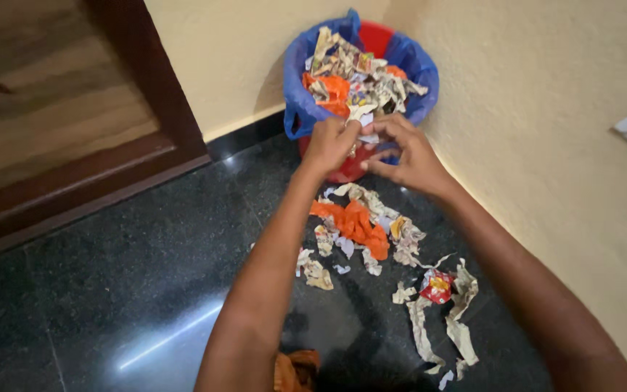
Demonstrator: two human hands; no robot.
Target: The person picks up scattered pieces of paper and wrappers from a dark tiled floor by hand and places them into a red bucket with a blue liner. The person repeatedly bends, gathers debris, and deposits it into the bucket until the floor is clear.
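Note:
A red waste bin lined with a blue plastic bag stands in the wall corner, heaped with crumpled paper scraps. My left hand and my right hand meet at the bin's near rim, both pinching a small bunch of paper scraps between them. On the dark floor below my hands lies a pile of torn paper with orange pieces. More strips and a red crumpled wrapper lie nearer to me on the right.
Dark polished stone floor spreads to the left. A cream wall runs along the right, another behind the bin. A brown wooden door and its frame stand at the left. An orange cloth shows at the bottom edge.

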